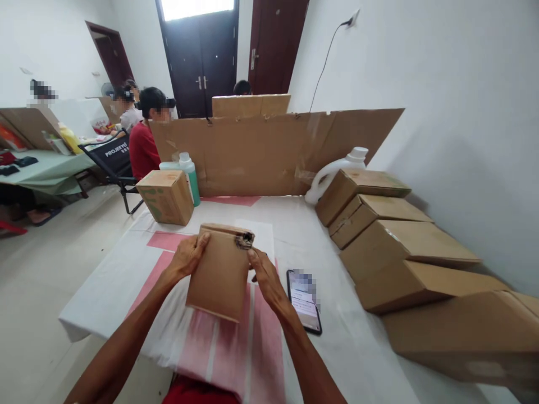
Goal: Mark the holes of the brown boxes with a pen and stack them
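Tilted up over the near part of the table is a small brown cardboard box, held between my two hands. My left hand grips its left edge, with the thumb on the face toward me. On the right edge, my right hand has its thumb just below a dark, ragged patch at the box's upper right corner. Whether that patch is a hole or a mark, I cannot tell. The fingers behind the box are mostly hidden. A phone with its screen lit lies right of my right hand.
Several cardboard boxes line the table's right side. A white jug stands behind them. Back left are another carton and a green bottle. A cardboard panel borders the far edge. A person in red sits beyond, at left.
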